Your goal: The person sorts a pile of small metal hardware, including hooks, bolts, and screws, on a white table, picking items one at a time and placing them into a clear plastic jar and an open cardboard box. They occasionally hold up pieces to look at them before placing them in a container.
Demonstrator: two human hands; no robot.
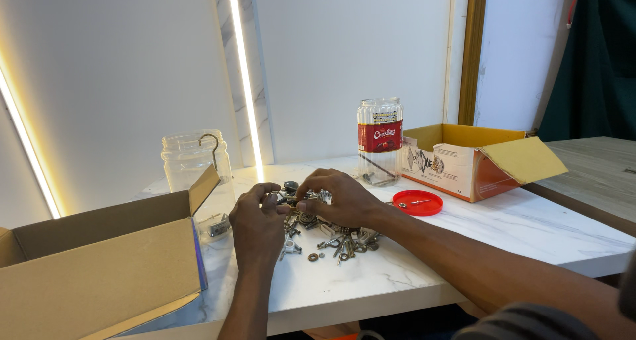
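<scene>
Over hardware pile (331, 237): left hand (257, 226), right hand (338, 197) grips pinching small grey metal part (285, 198).

A home room: marble-look table (464, 241), lit wall panels (245, 68), curtain (599, 55).

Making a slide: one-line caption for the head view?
Both hands, left hand and right hand, pick through a pile of metal hardware on a white marble table.
</scene>
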